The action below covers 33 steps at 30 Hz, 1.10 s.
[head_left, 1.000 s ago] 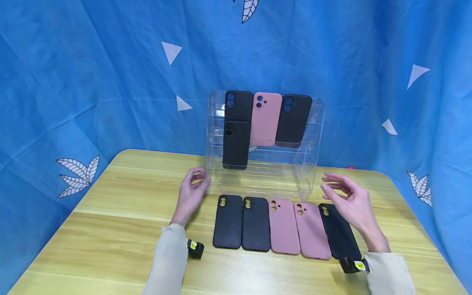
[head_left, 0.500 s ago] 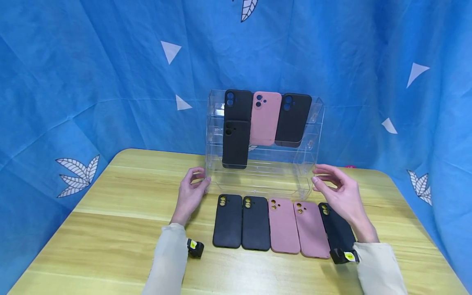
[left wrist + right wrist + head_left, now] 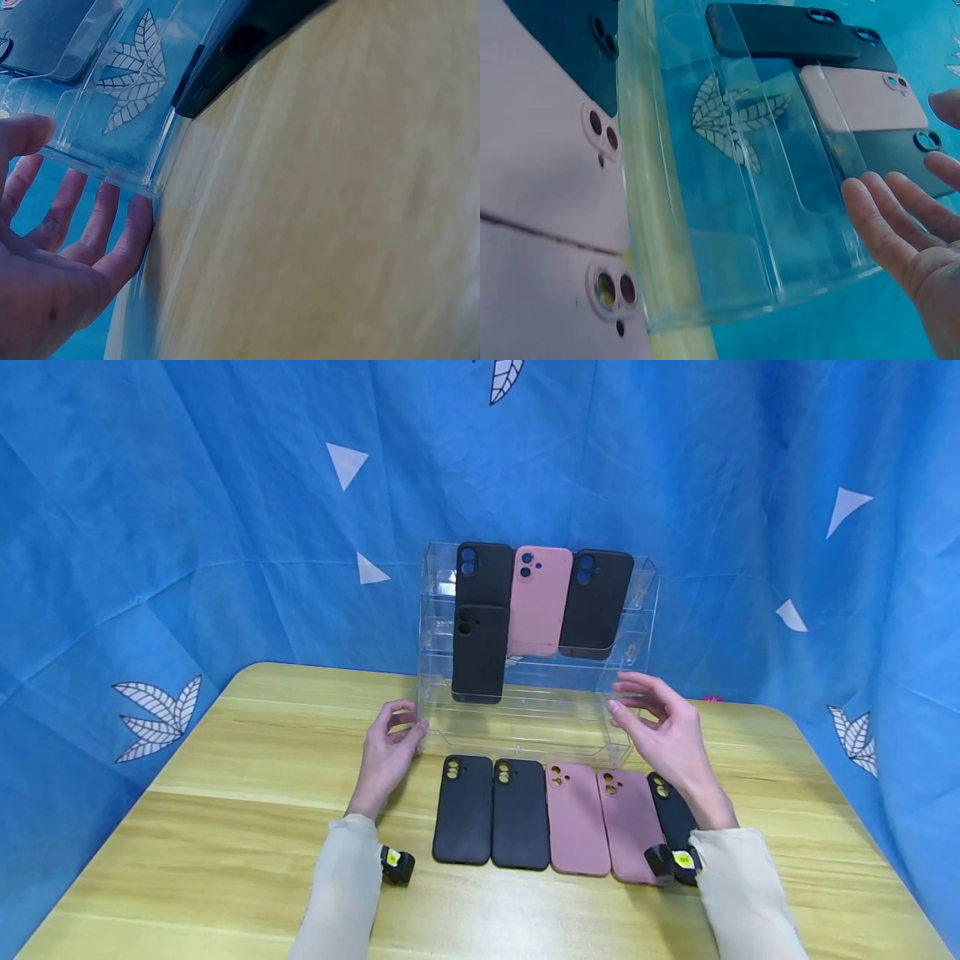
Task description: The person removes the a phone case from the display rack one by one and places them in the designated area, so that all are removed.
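Note:
A clear tiered display rack [image 3: 555,743] stands at the back of the table. My left hand [image 3: 386,756] is at its lower left side, fingertips right at the side panel and thumb by the front edge; the left wrist view shows these fingers [image 3: 135,232] spread and gently bent. In front of the rack's lower right side hovers my right hand [image 3: 667,727], relaxed, with nothing in it. The rack bears a pink phone case [image 3: 540,610] between two black ones on top, and another black phone case [image 3: 480,656] one tier lower on the left.
A row of several phone cases lies in front of the rack: black phone cases [image 3: 462,814] on the left, pink phone cases [image 3: 579,827] in the middle, and a black phone case [image 3: 675,818] partly under my right wrist. Behind hangs a blue curtain [image 3: 225,527].
My right hand has moved left and slightly away from me, from beside the rack to in front of its right side. The left hand and all the cases have stayed put.

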### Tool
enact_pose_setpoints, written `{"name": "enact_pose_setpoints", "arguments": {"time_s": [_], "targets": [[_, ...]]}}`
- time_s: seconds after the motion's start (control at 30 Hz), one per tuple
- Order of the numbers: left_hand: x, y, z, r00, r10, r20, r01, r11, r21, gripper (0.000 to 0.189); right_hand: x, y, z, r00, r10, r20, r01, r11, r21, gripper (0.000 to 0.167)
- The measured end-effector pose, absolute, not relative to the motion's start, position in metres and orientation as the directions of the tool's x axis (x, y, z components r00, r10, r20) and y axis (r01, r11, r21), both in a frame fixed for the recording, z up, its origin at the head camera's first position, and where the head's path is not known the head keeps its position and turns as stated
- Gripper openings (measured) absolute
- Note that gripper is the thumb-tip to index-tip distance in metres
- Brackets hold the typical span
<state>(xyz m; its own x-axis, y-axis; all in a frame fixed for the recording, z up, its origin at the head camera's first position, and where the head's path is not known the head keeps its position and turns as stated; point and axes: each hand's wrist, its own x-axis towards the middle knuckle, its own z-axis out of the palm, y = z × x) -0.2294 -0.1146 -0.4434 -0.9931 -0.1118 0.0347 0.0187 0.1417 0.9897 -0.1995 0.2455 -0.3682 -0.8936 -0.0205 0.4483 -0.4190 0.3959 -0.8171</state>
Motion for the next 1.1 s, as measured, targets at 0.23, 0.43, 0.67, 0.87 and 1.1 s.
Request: {"name": "enact_pose_setpoints", "arguments": {"time_s": [0.23, 0.43, 0.67, 0.87, 1.1], "targets": [[-0.23, -0.115, -0.444, -0.993, -0.111, 0.029, 0.014, 0.134, 0.991, 0.032, -0.209, 0.234, -0.367, -0.89, -0.023, 0.455, -0.429, 0.384, -0.818, 0.042], [-0.231, -0.115, -0.444, -0.993, -0.112, 0.026, 0.011, 0.135, 0.991, 0.033, -0.216, 0.224, -0.366, -0.889, -0.036, 0.456, -0.436, 0.371, -0.82, 0.043], [-0.231, -0.115, -0.445, -0.993, -0.114, 0.031, 0.015, 0.137, 0.99, 0.032, -0.227, 0.211, -0.367, -0.888, -0.043, 0.457, -0.444, 0.34, -0.829, 0.045], [-0.231, -0.114, -0.444, -0.993, -0.114, 0.033, 0.017, 0.14, 0.99, 0.032, -0.235, 0.201, -0.367, -0.889, -0.061, 0.454, -0.448, 0.315, -0.836, 0.046], [-0.231, -0.115, -0.445, -0.993, -0.112, 0.036, 0.02, 0.148, 0.989, 0.032, -0.244, 0.189, -0.367, -0.892, -0.072, 0.446, -0.445, 0.305, -0.842, 0.045]]}}
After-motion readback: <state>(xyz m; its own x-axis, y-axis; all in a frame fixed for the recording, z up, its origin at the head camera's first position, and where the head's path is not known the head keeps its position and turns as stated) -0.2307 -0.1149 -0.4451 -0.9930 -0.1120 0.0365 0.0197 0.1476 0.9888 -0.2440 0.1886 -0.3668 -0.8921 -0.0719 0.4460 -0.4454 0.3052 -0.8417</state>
